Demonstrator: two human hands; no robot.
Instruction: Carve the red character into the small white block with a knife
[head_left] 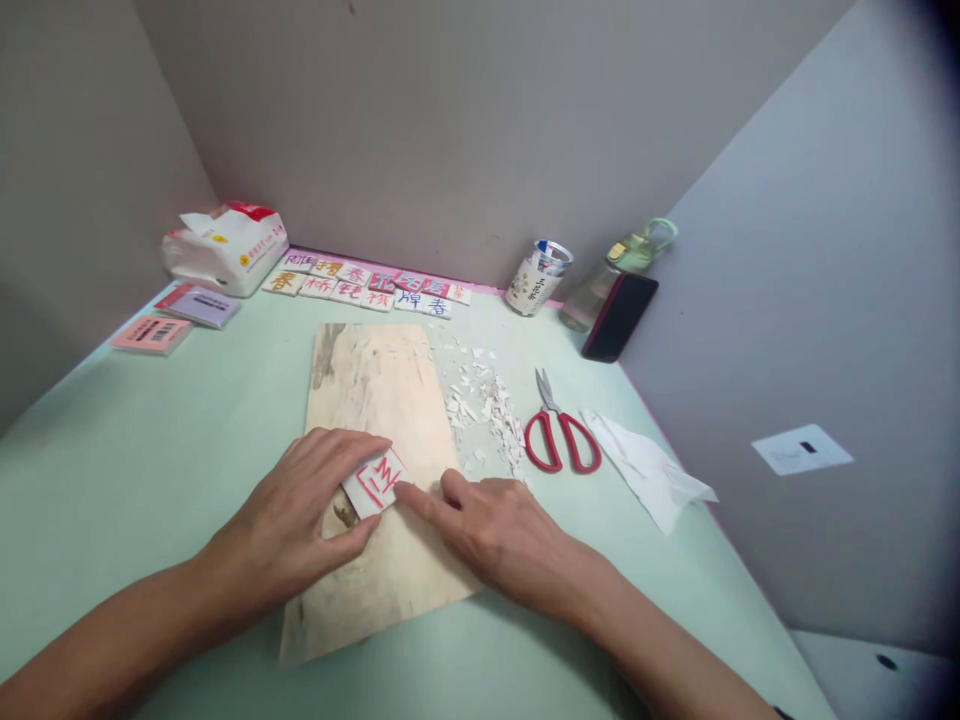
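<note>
My left hand (306, 500) holds a small white square tile (377, 482) by its edges, between the thumb below and the fingers above. A red character is drawn on the tile's upper face. Against the tile's right corner rests the stretched index finger of my right hand (487, 530). The other right fingers are curled under, and whatever they may hold is hidden. Beneath both hands lies a pale, stained board (390, 390) on the green tabletop (187, 430).
White chips (487, 400) are scattered right of the board. Farther right lie red-handled scissors (559, 430) and a tissue (652, 470). Along the back stand a tissue pack (232, 245), lettered tiles (352, 285), a can (536, 280), a bottle (600, 290) and a phone (621, 317). Stacked pads (199, 305) lie left.
</note>
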